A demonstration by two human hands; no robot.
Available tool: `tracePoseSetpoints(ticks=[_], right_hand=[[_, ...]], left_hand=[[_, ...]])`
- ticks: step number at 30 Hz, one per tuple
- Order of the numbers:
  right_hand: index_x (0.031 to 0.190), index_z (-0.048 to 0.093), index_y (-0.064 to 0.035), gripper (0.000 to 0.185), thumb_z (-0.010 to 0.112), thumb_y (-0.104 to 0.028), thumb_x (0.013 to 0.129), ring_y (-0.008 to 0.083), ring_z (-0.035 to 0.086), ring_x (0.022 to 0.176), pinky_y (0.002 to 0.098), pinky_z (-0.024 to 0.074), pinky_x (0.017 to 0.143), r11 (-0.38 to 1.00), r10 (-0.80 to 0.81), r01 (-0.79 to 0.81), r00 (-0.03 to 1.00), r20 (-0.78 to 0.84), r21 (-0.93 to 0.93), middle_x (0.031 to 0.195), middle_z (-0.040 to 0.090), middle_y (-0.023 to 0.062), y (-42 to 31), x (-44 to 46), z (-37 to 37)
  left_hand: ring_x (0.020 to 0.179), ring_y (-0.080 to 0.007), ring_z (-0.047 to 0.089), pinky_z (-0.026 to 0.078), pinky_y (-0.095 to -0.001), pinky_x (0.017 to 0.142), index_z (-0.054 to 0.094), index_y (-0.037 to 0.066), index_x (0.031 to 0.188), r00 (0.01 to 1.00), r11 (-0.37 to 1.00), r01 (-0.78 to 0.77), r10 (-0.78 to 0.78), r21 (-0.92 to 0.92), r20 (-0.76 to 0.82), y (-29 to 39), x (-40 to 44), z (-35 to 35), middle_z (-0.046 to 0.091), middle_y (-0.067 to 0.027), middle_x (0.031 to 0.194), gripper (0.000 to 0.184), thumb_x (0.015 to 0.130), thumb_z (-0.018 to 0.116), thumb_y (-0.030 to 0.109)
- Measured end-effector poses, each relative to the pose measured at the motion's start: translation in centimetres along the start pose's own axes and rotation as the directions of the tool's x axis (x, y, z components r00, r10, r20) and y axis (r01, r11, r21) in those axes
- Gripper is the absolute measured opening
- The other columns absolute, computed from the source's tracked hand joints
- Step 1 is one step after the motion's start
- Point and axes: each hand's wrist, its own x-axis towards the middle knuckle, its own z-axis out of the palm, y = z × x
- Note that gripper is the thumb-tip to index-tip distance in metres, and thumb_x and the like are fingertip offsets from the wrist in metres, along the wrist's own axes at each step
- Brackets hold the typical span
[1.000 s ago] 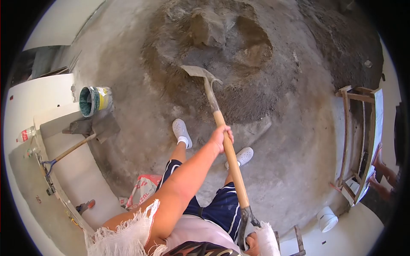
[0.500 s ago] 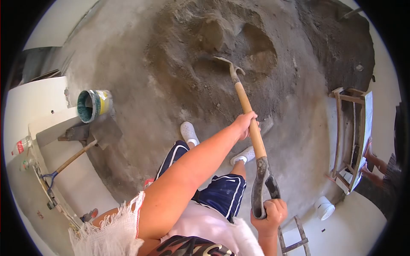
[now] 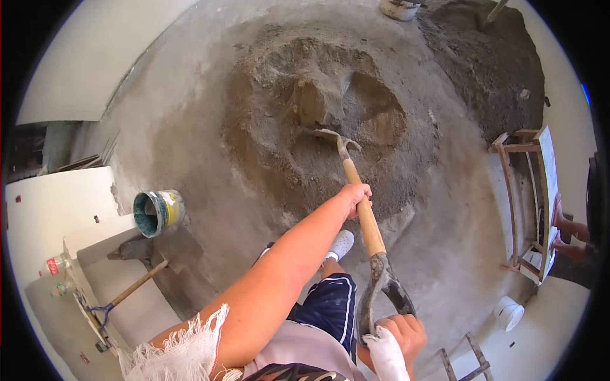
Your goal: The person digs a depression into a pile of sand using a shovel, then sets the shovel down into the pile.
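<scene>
In the head view, the only one I'm getting, I'm seeing the shovel (image 3: 369, 227) running away from the body, its long axis climbing from the lower right and leaning slightly left toward the heap (image 3: 316, 101). The blade (image 3: 329, 134) is sitting over the heap's near hollow, almost edge-on to me, so I'm not able to tell whether it's touching. The left hand (image 3: 358, 198) is being the nearer one to the blade: it's closing around the upper part of the wooden shaft, knuckles up, with the left arm stretching nearly straight across the front of the body. The right hand (image 3: 406, 336) is wrapping the far end of the dark forked handle (image 3: 383, 291), low and close to the right hip, fingers curling in a narrow fist. A white sleeve (image 3: 386, 357) is covering part of that wrist, so I'm losing the forearm's angle there.
</scene>
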Motion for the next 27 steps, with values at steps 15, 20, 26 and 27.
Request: tracePoseSetpoints(ticks=[15,20,26,27], right_hand=[[0.057,0.051,-0.0138,0.017,0.067,-0.019,0.051,0.0211,0.043,0.05,0.0347,0.029,0.047,0.965,0.241,-0.244,0.97,-0.045,-0.098,0.054,0.044,-0.0001,-14.0,2.2,6.0],[0.052,0.041,-0.0123,0.029,0.069,-0.016,0.045,0.0221,0.04,0.048,0.0353,0.0262,0.047,0.951,0.29,-0.295,0.954,-0.07,-0.09,0.053,0.042,0.0007,-18.7,2.2,9.4],[0.058,0.044,-0.0122,0.032,0.072,-0.026,0.056,0.0231,0.042,0.051,0.0365,0.0274,0.049,0.968,0.226,-0.231,0.972,-0.06,-0.096,0.055,0.039,0.0019,-17.9,-0.6,10.5],[0.058,0.044,-0.0124,0.033,0.073,-0.028,0.056,0.0239,0.042,0.051,0.0372,0.028,0.049,0.967,0.241,-0.247,0.966,-0.092,-0.063,0.055,0.039,0.0024,-17.5,-1.0,10.3]], left_hand=[[0.058,-0.0254,0.058,0.051,-0.0398,0.056,0.054,0.004,0.077,0.987,0.984,0.113,-0.127,0.14,0.101,2.4,-2.6,-8.7,0.053,-0.0096,0.067,0.011,0.072,0.063,0.009],[0.057,-0.0246,0.057,0.051,-0.0383,0.056,0.052,0.005,0.075,0.976,0.972,0.153,-0.177,0.176,0.128,3.0,-3.0,-12.4,0.051,-0.0076,0.066,0.013,0.073,0.064,0.009],[0.055,-0.0236,0.058,0.052,-0.0366,0.057,0.052,0.005,0.077,0.984,0.984,0.091,-0.113,0.154,0.14,1.3,-2.3,-13.2,0.05,-0.0066,0.064,0.013,0.073,0.064,0.008],[0.055,-0.0237,0.058,0.052,-0.0379,0.056,0.052,0.004,0.079,0.987,0.985,0.08,-0.1,0.154,0.128,1.0,-2.4,-13.0,0.051,-0.0073,0.065,0.014,0.073,0.063,0.008]])
